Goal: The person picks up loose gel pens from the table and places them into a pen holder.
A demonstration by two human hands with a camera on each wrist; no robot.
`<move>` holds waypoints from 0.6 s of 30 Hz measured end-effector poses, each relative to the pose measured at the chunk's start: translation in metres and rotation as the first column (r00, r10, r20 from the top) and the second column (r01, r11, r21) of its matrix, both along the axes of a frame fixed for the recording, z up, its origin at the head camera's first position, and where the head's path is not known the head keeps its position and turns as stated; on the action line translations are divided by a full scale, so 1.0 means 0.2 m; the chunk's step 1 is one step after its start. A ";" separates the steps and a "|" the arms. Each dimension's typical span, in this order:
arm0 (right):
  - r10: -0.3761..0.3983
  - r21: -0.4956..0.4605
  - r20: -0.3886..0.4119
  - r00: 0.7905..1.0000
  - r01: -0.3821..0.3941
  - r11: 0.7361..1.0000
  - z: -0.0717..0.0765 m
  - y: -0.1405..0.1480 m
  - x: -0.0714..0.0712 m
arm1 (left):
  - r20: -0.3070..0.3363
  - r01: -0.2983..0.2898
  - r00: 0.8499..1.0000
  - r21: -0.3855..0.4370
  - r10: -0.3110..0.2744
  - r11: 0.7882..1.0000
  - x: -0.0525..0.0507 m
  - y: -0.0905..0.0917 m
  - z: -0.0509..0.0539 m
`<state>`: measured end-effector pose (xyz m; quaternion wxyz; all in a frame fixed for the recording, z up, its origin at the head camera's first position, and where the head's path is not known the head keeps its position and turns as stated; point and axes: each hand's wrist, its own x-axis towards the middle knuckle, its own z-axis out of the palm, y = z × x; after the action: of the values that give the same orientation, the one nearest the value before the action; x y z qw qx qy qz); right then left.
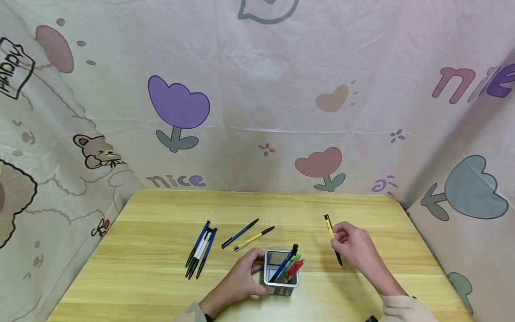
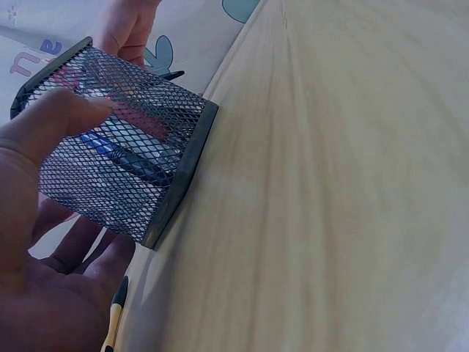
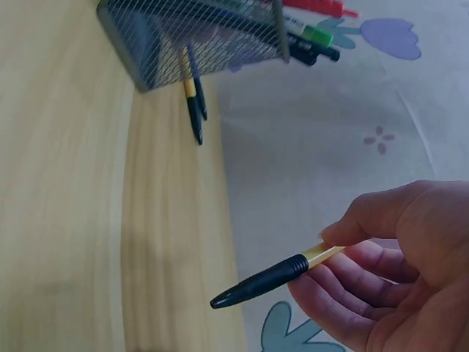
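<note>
Simultaneously pinching a yellow-and-black pen (image 3: 267,282) in the curled right hand (image 1: 354,246) and gripping a square black mesh holder (image 1: 286,290) in the curved left hand (image 1: 241,279).
Holding the pen right of the holder, with blue, green and red pens (image 1: 295,268) inside it and blue, white and yellow-bodied pens (image 1: 240,233) beyond and leftward on the pale wood-grain table (image 1: 141,268).

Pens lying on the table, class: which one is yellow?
The yellow pen beyond the mesh holder, beside a blue pen. The other pens lying there are blue or white; the second yellow one is in the right hand.
</note>
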<state>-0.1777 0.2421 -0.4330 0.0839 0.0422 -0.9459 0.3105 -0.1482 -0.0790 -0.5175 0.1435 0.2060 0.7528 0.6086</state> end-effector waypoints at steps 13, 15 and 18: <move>0.047 -0.141 0.040 0.998 -0.041 0.989 0.08 -0.06 0.05 | 0.019 0.001 1.000 0.019 -0.001 1.000 0.00 0.00 0.02; 0.058 -0.168 0.034 0.998 -0.052 0.984 0.10 -0.07 0.06 | 0.014 -0.001 1.000 0.016 0.001 1.000 0.00 0.00 0.01; 0.073 -0.209 0.027 0.997 -0.066 0.976 0.11 -0.09 0.07 | 0.010 -0.002 1.000 0.013 0.002 1.000 0.00 0.00 0.01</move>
<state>-0.1633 0.2246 -0.4101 0.0604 0.0610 -0.9076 0.4109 -0.1476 -0.0796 -0.5154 0.1454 0.2032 0.7482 0.6146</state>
